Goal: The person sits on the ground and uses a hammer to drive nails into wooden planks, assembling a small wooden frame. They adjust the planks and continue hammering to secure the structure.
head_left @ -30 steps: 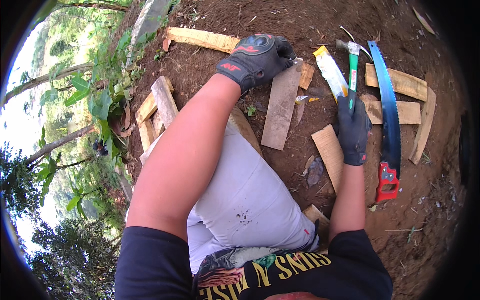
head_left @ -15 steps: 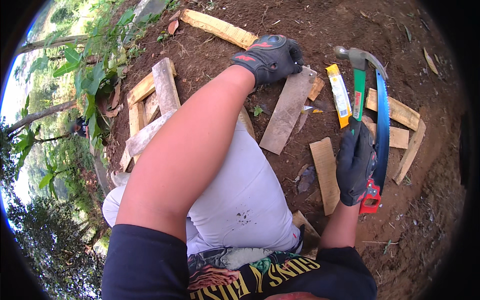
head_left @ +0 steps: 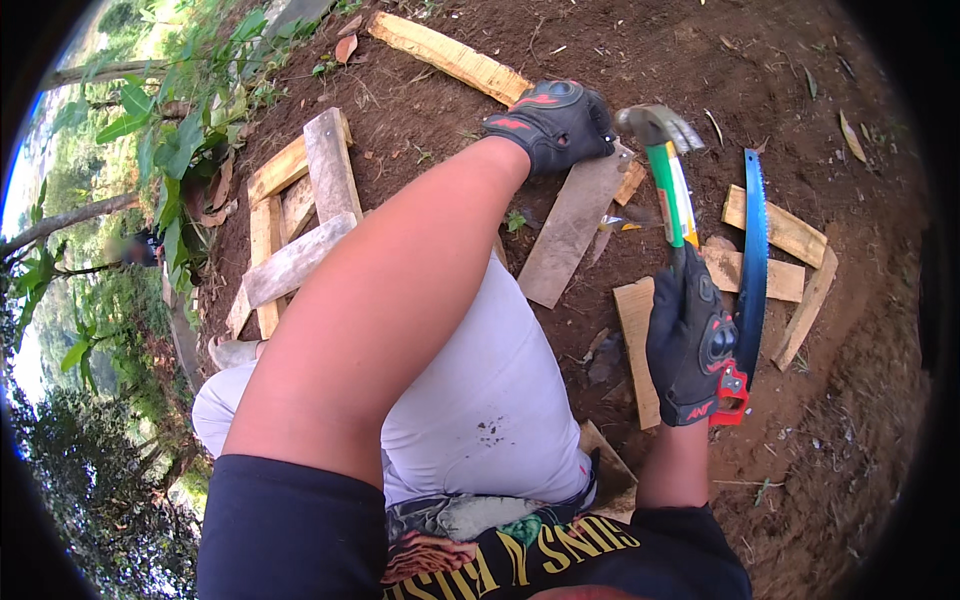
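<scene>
My right hand (head_left: 692, 340), in a black glove, is wrapped round the green handle of a claw hammer (head_left: 667, 185). The steel hammer head hangs just right of my gloved left hand (head_left: 555, 125). Those left fingers are closed at the far end of a grey, weathered board (head_left: 575, 232); a tiny bright spot shows at the fingertips, too small to name. Beside my right hand lies a handsaw (head_left: 754, 265) with a blue blade and red handle. A yellow packet (head_left: 690, 232) is mostly hidden behind the hammer.
At the left stands a frame of nailed boards (head_left: 300, 215). A long plank (head_left: 450, 57) lies at the back on the brown soil. Short wood pieces (head_left: 787, 228) lie under and right of the saw, and another board (head_left: 638, 350) lies near my right wrist. Leafy plants (head_left: 180, 150) border the left.
My right hand has swung the hammer left, bringing its head close to my left hand and across the yellow packet. My left hand stays at the board's end.
</scene>
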Demonstrator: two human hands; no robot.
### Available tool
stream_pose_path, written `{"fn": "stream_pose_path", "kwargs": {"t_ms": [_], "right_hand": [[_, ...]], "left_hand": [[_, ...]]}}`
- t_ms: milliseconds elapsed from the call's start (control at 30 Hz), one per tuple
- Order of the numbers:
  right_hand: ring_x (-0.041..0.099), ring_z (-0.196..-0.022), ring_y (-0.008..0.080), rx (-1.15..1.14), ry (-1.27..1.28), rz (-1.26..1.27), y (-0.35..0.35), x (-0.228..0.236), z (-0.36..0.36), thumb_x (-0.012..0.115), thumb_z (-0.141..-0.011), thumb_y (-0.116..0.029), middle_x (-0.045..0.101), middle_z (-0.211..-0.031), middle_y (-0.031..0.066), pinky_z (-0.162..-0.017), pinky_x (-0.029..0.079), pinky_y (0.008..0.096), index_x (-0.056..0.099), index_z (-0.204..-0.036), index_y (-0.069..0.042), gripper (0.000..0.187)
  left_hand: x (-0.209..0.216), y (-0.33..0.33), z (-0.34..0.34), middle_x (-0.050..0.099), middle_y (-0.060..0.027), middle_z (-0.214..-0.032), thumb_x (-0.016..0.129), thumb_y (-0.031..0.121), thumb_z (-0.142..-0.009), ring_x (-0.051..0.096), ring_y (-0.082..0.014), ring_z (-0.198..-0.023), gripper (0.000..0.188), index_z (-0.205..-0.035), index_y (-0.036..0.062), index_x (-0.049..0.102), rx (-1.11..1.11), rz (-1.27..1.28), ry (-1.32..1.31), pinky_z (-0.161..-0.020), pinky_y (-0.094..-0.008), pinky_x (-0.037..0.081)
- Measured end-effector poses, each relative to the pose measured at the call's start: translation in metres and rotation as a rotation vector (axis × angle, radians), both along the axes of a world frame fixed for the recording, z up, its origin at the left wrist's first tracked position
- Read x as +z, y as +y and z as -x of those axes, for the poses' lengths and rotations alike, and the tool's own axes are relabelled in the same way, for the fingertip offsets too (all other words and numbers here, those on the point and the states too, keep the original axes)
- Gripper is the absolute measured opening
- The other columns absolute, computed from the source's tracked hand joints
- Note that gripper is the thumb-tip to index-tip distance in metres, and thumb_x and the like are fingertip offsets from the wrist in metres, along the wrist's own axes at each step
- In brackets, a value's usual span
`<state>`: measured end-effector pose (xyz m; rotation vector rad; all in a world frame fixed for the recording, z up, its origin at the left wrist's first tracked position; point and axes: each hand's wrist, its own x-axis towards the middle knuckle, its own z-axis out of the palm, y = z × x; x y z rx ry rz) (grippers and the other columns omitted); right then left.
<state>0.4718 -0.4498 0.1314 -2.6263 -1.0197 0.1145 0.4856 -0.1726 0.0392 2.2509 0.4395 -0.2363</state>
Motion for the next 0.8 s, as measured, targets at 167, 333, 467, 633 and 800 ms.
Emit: {"fn": "stream_pose_path", "kwargs": {"t_ms": [167,333,467,633,800], "right_hand": [[0.076,-0.1,0.0359,0.02,-0.032,-0.018,0.001,0.013,0.0,0.067,-0.102,-0.008,0.076,-0.111,0.0237,-0.086,0.06,0.0444,0.069,-0.13,0.003,0.031],[0.077,-0.096,0.0368,0.042,-0.058,-0.031,0.001,0.003,0.002,0.068,-0.101,-0.01,0.076,-0.109,0.0238,-0.083,0.061,0.0456,0.067,-0.134,0.002,0.035],[0.076,-0.094,0.0369,0.07,-0.07,-0.009,-0.004,-0.011,0.0,0.068,-0.102,-0.011,0.076,-0.107,0.0235,-0.082,0.06,0.0452,0.067,-0.135,0.001,0.035],[0.076,-0.094,0.0349,-0.077,-0.045,-0.208,0.008,0.011,0.013,0.066,-0.103,-0.012,0.076,-0.106,0.0235,-0.085,0.06,0.042,0.068,-0.133,0.003,0.033],[0.077,-0.089,0.0381,0.049,-0.054,0.044,0.0,-0.029,0.003,0.068,-0.101,-0.015,0.077,-0.101,0.0232,-0.077,0.061,0.0458,0.067,-0.135,0.001,0.037]], "left_hand": [[-0.007,-0.003,0.001,0.079,-0.0142,-0.107,0.078,0.043,-0.087,0.075,-0.0315,-0.103,0.037,-0.108,0.0127,0.082,-0.017,0.038,-0.064,-0.095,-0.0406,0.057],[-0.013,-0.003,-0.002,0.079,-0.0156,-0.104,0.078,0.043,-0.086,0.075,-0.0325,-0.101,0.037,-0.104,0.0117,0.081,-0.023,-0.022,-0.043,-0.093,-0.0427,0.057],[-0.003,-0.002,-0.003,0.079,-0.0163,-0.104,0.078,0.043,-0.087,0.075,-0.0333,-0.101,0.039,-0.107,0.0105,0.08,-0.013,-0.045,0.023,-0.094,-0.0419,0.058],[-0.013,-0.004,0.002,0.079,-0.0168,-0.105,0.078,0.044,-0.087,0.075,-0.0314,-0.102,0.04,-0.107,0.0096,0.081,0.057,0.066,-0.007,-0.096,-0.0402,0.058],[-0.008,-0.002,-0.003,0.079,-0.0157,-0.109,0.078,0.043,-0.087,0.075,-0.0308,-0.104,0.041,-0.111,0.0095,0.08,-0.03,-0.056,0.027,-0.096,-0.0407,0.058]]}}
